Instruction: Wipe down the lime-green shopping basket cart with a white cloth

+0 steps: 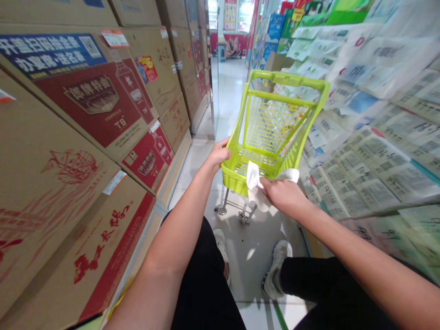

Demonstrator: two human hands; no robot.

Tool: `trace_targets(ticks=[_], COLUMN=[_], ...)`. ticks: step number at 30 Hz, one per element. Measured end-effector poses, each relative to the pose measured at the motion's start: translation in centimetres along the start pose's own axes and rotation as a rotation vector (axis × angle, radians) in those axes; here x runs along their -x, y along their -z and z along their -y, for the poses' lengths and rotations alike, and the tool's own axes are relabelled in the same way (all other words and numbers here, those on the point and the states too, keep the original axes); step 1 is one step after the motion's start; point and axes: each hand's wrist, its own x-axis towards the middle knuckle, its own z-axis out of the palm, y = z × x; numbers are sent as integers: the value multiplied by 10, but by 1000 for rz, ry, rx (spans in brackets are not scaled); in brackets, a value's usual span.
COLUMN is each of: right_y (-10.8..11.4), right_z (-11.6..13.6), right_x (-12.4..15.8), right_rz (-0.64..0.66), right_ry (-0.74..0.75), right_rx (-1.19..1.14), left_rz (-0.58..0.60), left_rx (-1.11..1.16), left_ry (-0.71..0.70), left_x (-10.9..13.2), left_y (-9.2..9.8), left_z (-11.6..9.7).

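Observation:
A lime-green plastic shopping cart [237,182] stands on the floor before me, its handle bar at the far end and its low front edge near my knees. My left hand [220,155] is closed round the left corner of that edge, the thumb on top and the other fingers mostly hidden. In my right hand [282,195] is a white cloth [253,176], gripped at the front edge near the right corner. One end of the cloth hangs over the edge, and another part shows beyond my knuckles. The basket's slatted bottom is visible.
Stacked cardboard cartons [137,133] form a wall on my left. Piles of plastic-wrapped paper packs [364,160] rise close on the right, partly blurred. A tiled aisle [230,87] runs ahead to a blue stool [222,51]. My shoes [277,268] stand behind the cart.

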Motion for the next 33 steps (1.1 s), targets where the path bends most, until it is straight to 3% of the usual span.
trace_targets(ticks=[8, 17, 26, 33], right_y=[-12, -11, 2, 8], right_z=[-2, -4, 28, 31], right_x=[-2, -14, -41, -40], right_rz=[-25, -53, -101, -97], right_ry=[-39, -4, 37, 31], right_rx=[51, 31, -48, -64], left_rz=[-265, -265, -242, -181], left_rx=[112, 143, 211, 94], left_ry=[-52, -100, -94, -83], left_x=[-1, 14, 29, 25], left_y=[-29, -45, -68, -49], left_z=[15, 14, 20, 11])
